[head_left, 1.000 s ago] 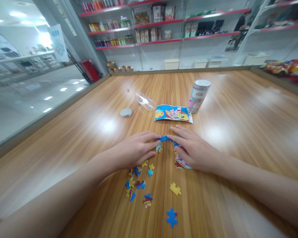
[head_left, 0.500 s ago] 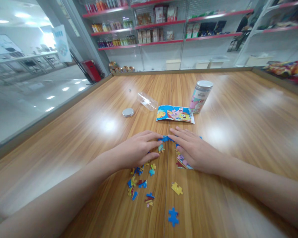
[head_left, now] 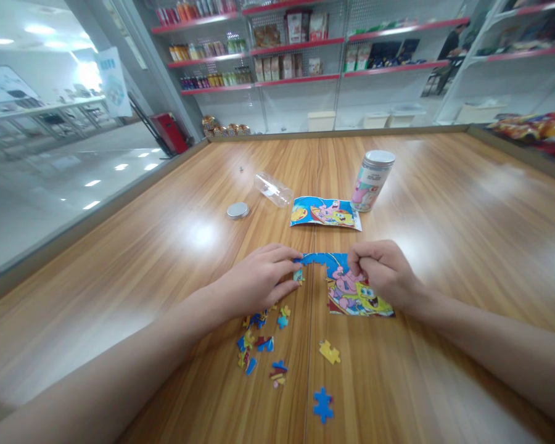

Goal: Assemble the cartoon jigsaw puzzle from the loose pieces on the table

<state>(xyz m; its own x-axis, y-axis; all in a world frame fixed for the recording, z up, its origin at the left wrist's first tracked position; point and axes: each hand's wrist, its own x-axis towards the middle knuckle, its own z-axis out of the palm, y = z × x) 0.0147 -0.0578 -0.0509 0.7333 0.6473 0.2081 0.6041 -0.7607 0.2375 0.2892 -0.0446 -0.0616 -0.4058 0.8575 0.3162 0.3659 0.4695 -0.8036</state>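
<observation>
A partly joined jigsaw puzzle (head_left: 342,287) lies on the table before me, showing a pink and a yellow cartoon figure on blue. From its filled right part, a narrow blue strip runs along the top toward the left. My left hand (head_left: 272,274) rests at that left end, fingers stretched out and fingertips touching the edge pieces. Curled into a fist, my right hand (head_left: 383,271) sits over the upper right of the puzzle and hides that corner. Loose puzzle pieces (head_left: 264,343) lie below my left hand. Nearer me are a yellow piece (head_left: 329,351) and a blue piece (head_left: 323,404).
Behind the puzzle lies a picture sheet (head_left: 324,213) with the same figures. A printed can (head_left: 372,180) stands at its right. To the left are a clear plastic container (head_left: 272,189) on its side and a silver lid (head_left: 237,210). Stocked shelves (head_left: 296,43) line the back.
My right hand has gone from lying flat across the puzzle to a fist farther right, uncovering the cartoon figures and the blue top strip. My left hand has stayed nearly still.
</observation>
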